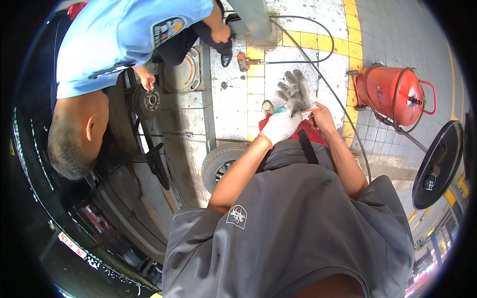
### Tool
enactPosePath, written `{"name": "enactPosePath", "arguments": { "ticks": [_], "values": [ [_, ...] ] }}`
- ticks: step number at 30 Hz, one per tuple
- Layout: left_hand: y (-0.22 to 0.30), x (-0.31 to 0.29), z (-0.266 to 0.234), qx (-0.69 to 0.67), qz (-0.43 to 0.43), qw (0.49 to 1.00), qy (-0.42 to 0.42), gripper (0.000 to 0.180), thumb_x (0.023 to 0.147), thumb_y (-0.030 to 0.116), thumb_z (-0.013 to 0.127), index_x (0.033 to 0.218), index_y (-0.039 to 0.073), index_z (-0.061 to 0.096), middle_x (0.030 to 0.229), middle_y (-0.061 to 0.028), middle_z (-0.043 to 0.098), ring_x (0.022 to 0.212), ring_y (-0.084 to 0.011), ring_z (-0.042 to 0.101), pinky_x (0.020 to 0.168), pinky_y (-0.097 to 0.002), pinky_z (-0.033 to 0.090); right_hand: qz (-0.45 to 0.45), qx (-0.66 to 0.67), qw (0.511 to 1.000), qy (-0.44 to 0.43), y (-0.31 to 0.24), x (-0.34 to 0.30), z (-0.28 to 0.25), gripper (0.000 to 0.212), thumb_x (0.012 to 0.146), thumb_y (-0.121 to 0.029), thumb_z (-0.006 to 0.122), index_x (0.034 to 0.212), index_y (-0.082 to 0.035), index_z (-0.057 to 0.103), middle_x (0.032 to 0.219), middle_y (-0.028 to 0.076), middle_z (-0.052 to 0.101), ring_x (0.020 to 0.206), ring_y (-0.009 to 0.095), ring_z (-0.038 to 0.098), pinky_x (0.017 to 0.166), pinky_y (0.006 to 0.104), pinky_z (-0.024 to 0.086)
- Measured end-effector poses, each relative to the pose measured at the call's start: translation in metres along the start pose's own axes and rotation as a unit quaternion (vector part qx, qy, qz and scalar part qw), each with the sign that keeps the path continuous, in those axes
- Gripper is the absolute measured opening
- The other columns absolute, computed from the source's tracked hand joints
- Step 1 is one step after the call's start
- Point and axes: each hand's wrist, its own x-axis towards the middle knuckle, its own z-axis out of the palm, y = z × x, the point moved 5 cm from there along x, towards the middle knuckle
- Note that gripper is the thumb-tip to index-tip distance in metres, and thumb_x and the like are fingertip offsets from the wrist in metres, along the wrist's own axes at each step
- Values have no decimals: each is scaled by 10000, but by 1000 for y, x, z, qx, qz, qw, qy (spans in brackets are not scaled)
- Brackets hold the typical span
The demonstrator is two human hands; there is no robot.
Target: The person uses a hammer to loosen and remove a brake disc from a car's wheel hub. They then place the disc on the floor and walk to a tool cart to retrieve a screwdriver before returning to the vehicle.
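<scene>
Past grey shirt [298, 218], gripping grey glove [294, 88] with white-gloved left hand [281, 126], pinching its cuff [308, 111] with bare right hand [323, 119]; best spread that evenly, without twisting.

Room to pass lies left of the gloved left hand [282, 126], beyond the tire [209, 164]; on the right, the black hose [290, 62] (looped at its far end) crosses before the red tank [390, 94].

Yellow tile bands [353, 22] divide pale floor tiles [228, 116] from grey paving [390, 32].
</scene>
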Motion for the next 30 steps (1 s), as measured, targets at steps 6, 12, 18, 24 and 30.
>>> {"name": "enactPosePath", "arguments": {
  "ticks": [6,12,18,24,30],
  "values": [
    [-52,-14,-16,-83,39,994,65,292,1043,188,585,1260,3,648,1045,-183,729,987,-319,716,932,-416,561,195,202,910,-306,15,-36,63,499,1149,-365,390,676,-204,401,573,-30,377,448,90,306,379,265,232],
    [-62,-25,-4,-172,9,985,23,215,1034,138,566,1186,4,637,905,-98,686,833,-211,663,815,-369,558,139,364,886,-251,5,-31,75,480,1174,-362,344,820,-137,578,714,13,559,540,132,463,454,274,376],
    [-2,-20,7,-137,58,988,-47,246,1017,116,552,1227,-8,588,860,-86,663,790,-183,649,764,-352,549,-117,380,881,-256,-52,-31,65,589,1150,-319,387,1517,95,590,1508,235,663,1366,334,640,1190,439,488],
    [82,13,50,-139,146,978,-47,184,1029,144,569,1164,25,607,921,-94,680,827,-199,689,813,-372,570,-306,139,930,-151,-98,-25,-17,463,1139,-272,509,1370,72,715,1323,185,762,1196,263,717,1068,394,558],
    [147,66,114,-66,196,976,-71,289,1029,247,609,1230,41,643,1068,-203,741,1045,-358,734,957,-428,564,-141,290,928,-188,-120,27,-91,535,1134,-429,561,1405,19,671,1109,124,748,974,251,698,928,395,580]
  ]
}}
